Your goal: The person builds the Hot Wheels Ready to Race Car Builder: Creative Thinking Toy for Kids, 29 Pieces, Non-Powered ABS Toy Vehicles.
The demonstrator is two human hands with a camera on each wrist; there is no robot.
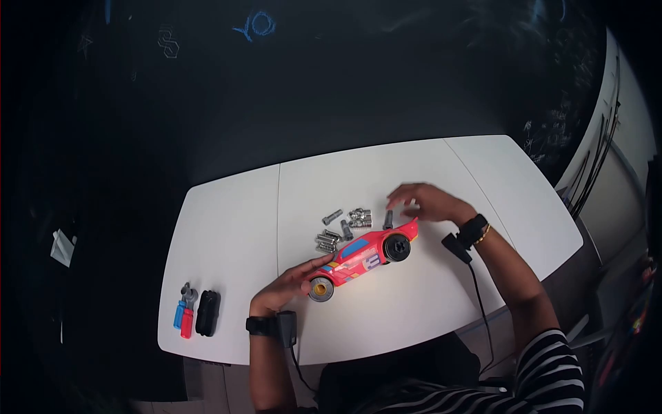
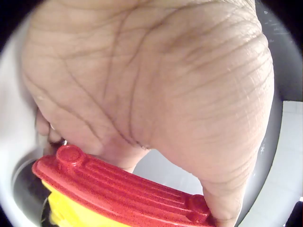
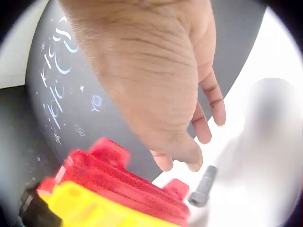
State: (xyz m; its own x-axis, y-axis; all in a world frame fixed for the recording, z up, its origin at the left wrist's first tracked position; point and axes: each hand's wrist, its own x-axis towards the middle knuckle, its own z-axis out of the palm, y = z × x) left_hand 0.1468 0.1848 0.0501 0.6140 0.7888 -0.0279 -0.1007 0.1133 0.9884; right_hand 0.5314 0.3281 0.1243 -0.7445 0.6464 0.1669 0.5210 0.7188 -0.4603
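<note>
The right hand's [image 1: 429,201] fingers bend loosely, holding nothing, near a grey bolt [image 3: 203,187]; the left hand [image 1: 281,290] clamps the car's [image 1: 364,260] nose on the table [image 1: 227,228]. Seemingly reaching for the bolt, the next move calls for a pinch.

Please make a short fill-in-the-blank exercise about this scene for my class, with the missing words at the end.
1. The left hand grips the toy car near a wheel whose centre is ____.
2. The right hand is near a grey bolt but holds ____.
3. Of the two tools beside the black object, one has a red handle and the other has a handle coloured ____.

Missing words: yellow; nothing; blue.
</note>
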